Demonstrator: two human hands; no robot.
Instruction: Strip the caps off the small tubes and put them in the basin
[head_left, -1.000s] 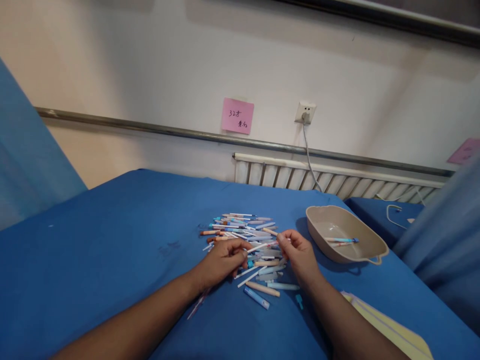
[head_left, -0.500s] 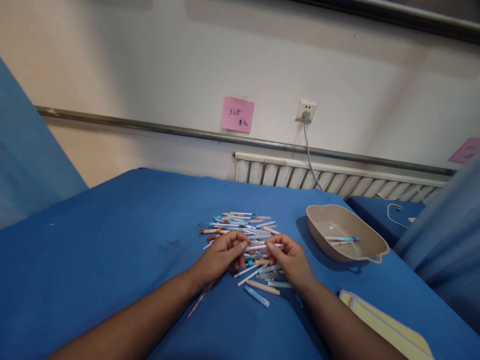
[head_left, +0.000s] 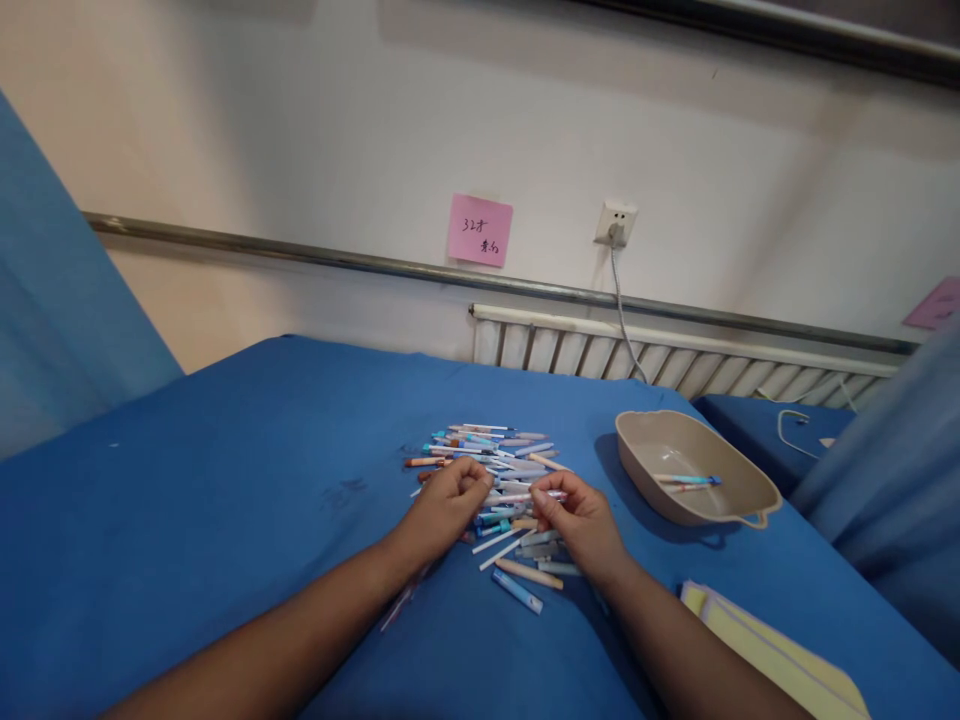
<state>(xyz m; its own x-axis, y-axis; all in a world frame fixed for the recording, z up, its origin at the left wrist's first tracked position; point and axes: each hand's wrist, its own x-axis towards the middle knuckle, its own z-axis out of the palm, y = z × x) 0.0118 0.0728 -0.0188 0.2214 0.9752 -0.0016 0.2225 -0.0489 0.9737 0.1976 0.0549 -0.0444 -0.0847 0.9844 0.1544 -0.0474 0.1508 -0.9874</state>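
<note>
Right hand (head_left: 576,515) on slim cylindrical pen (head_left: 513,498)

Beyond our right hand (head_left: 574,515) we see a radiator (head_left: 574,350), metal rail (head_left: 525,288) and pale wall (head_left: 555,150) — and, well left of that hand, a blue curtain (head_left: 64,270).

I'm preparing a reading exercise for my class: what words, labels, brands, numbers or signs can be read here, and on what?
"32": first line of the pink wall note, before a handwritten character I cannot read surely.
Same note, second line: handwritten, too unclear to quote.
Second pink note, right edge: too blurred to read.
Pen parts: any print is too small to read.
</note>
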